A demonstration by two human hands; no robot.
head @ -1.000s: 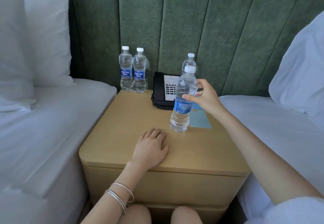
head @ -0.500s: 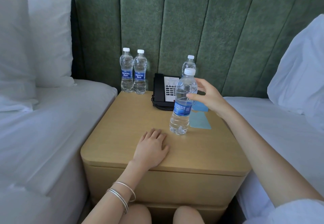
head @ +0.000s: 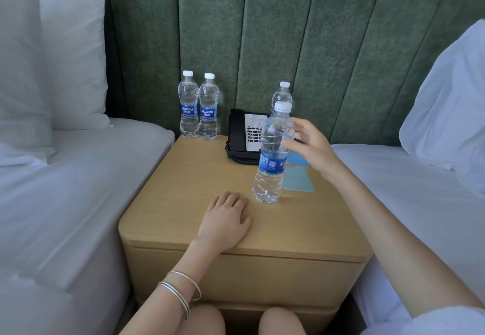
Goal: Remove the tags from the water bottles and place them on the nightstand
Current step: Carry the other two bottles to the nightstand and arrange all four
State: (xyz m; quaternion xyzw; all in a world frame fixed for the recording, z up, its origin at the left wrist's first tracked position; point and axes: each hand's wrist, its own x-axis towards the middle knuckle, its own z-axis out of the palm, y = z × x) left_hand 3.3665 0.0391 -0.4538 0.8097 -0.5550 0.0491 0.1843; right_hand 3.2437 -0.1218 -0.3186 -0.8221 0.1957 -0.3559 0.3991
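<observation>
A white pillow [head: 52, 46] leans at the head of the left bed [head: 65, 177]. At the back left corner of the wooden surface [head: 199, 177], two upright water bottles [head: 189, 103] stand touching side by side, white caps on, their blue labels reading "AQUAFINA" over Chinese characters. The left hand [head: 225, 219] lies flat, palm down, near the front edge, fingers straight and holding nothing; silver bracelets [head: 181, 292] circle its wrist. A black telephone [head: 237, 135] sits at the back against the green headboard [head: 262, 32].

In front of it stands the front bottle [head: 271, 156], upright, its blue label showing a QR code and the letters "Aq". Another capped bottle [head: 282, 93] stands behind it. The right hand [head: 312, 148] hovers just beside the front bottle's upper half, fingers loosely spread; whether the thumb touches it I cannot tell. Two blue tags [head: 298, 179] lie flat on the surface right of that bottle. A second pillow [head: 451, 114] rests on the right bed [head: 406, 190].
</observation>
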